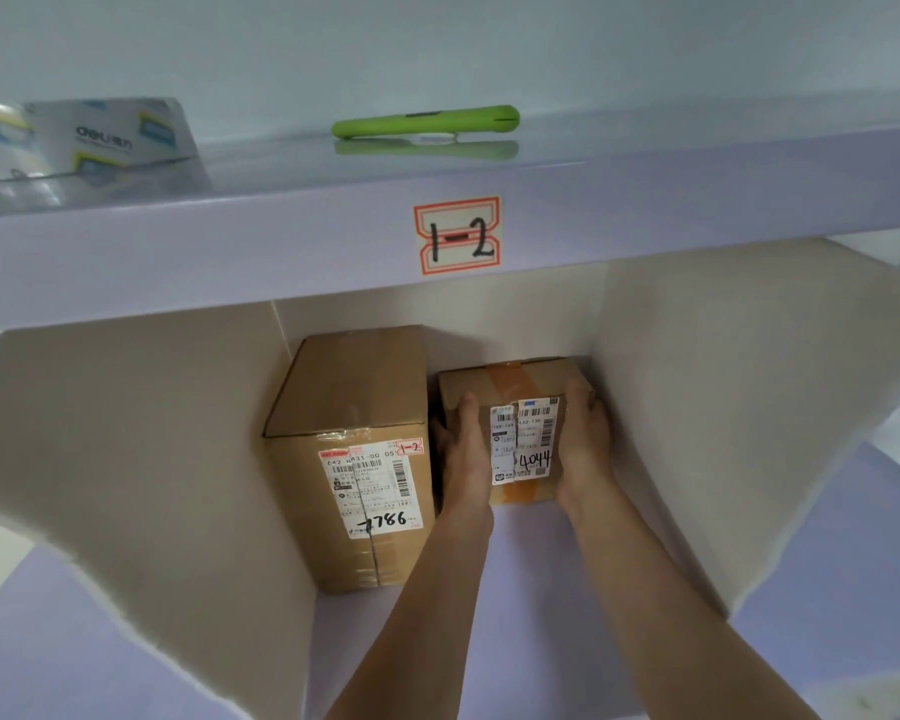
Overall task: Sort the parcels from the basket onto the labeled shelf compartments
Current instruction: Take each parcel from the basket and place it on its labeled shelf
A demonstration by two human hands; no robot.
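Head view shows left hand (463, 449) and right hand (583, 439) holding the small parcel (520, 444); better push it straight back beside the tall parcel (354, 459).

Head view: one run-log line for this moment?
phase: placing; small parcel: in compartment 1-2; left hand: holds it; right hand: holds it; large parcel: alongside

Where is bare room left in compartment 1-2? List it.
Free: the shelf floor in front of the small parcel, between the tall parcel and the right divider. Crowded: the gap between parcels, filled by the left hand.
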